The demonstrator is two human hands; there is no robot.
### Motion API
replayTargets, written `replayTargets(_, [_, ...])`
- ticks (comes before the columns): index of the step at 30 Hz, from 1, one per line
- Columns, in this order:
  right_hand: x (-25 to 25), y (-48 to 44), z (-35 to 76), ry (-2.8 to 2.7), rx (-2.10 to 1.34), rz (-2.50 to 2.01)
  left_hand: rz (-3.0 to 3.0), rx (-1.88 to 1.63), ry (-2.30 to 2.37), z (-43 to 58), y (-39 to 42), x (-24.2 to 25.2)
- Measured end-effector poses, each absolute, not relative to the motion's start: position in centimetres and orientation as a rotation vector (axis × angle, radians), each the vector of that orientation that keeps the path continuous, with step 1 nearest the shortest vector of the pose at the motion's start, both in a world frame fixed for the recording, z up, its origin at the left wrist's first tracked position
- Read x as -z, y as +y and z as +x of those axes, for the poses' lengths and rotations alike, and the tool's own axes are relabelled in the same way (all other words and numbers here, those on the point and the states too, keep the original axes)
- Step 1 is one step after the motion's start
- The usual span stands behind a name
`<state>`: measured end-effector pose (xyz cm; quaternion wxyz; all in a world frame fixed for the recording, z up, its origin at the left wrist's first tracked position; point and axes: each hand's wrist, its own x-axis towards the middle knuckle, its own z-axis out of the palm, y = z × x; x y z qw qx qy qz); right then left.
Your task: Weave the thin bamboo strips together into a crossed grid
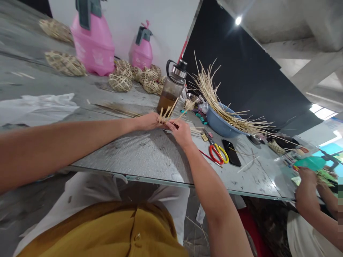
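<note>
Between my two hands is a small partly woven piece of bamboo strips [164, 118], with several loose strip ends sticking up and out to the right. My left hand [149, 121] holds it from the left side, its fingers mostly hidden behind the weave. My right hand [181, 132] pinches the strips at the piece's right edge with thumb and fingers. Just behind the hands stands a clear bottle [171, 87] of brown liquid with a black lid. Thin loose strips [118, 110] lie on the table behind my left wrist.
Scissors with red and yellow handles [218, 153] and a black phone [231, 152] lie to the right. A blue basin [222, 125] holds long bamboo strips [214, 94]. Pink sprayers [93, 43] and woven balls [120, 82] stand behind. A co-worker's hands [308, 178] are at far right.
</note>
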<state>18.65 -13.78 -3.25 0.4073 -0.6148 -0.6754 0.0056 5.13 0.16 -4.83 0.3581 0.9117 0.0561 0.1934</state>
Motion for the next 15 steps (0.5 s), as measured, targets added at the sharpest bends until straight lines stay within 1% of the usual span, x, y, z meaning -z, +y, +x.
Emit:
replayTargets(2, [3.2, -13.83, 18.51, -1.678, 0.012, -1.553, 2.321, -0.44, 0.042, 5.13, 0.11, 4.69])
replayTargets(4, [3.21, -13.84, 18.36, -1.667, 0.027, -1.555, 2.309, -0.467, 0.026, 5.18, 0.26, 4.71])
replayTargets(10, [3.21, -13.69, 18.16, -1.624, -0.009, -1.611, 2.342, -0.432, 0.113, 4.97, 0.69, 5.09])
replayTargets(15, [3.36, -13.44, 18.48, -1.635, -0.084, -1.603, 2.38, -0.474, 0.107, 4.66, 0.2, 4.66])
